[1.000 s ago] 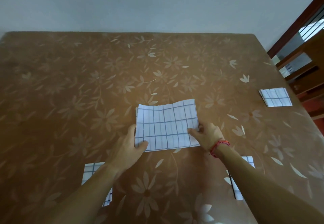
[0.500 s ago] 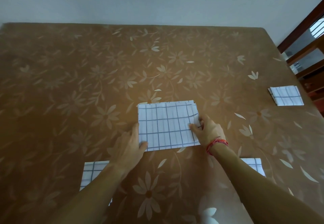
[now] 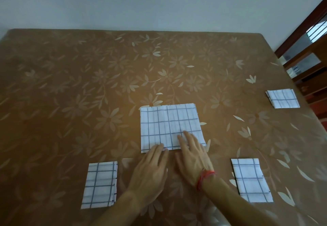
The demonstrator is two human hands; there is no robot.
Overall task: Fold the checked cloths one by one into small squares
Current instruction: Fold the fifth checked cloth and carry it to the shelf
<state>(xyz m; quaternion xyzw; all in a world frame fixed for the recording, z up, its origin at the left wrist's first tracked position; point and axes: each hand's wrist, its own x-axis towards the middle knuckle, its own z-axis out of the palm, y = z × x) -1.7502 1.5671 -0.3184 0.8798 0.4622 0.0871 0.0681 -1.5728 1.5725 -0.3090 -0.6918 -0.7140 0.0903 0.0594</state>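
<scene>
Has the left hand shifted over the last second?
Yes. The left hand slid right, from the centre cloth's left corner to the middle of its near edge.

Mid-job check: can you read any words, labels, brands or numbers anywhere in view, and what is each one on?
None readable.
The checked cloth in the middle, the near-left folded cloth, the near-right folded cloth and the far-right folded cloth show only blue grid lines.
The table cover shows only a flower print.

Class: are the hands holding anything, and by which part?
Nothing gripped: left hand and right hand rest flat on the middle cloth at its near edge.
</scene>
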